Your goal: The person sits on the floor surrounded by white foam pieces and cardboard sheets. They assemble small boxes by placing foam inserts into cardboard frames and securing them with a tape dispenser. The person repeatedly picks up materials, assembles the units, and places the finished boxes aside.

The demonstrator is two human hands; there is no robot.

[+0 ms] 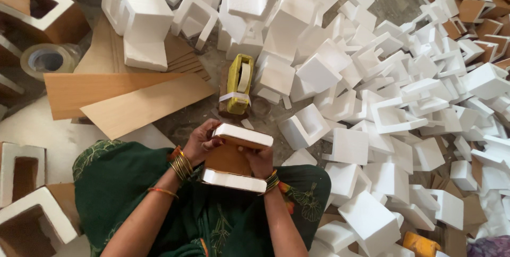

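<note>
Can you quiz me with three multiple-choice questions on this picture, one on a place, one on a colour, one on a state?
1. Where does the tape dispenser lie?
A. On the floor just beyond the hands
B. On the person's lap
C. On top of the foam pile

2. What colour is the tape dispenser?
A. Blue
B. Yellow
C. Red

3. How is the foam and cardboard piece held?
A. Lying untouched on the floor
B. In one hand only
C. Between both hands

Answers:
1 A: it sits on the bare floor ahead of the hands, beside the white foam pile.
2 B: its body is yellow.
3 C: the left hand grips its left side and the right hand its right side, above the green cloth.
</note>
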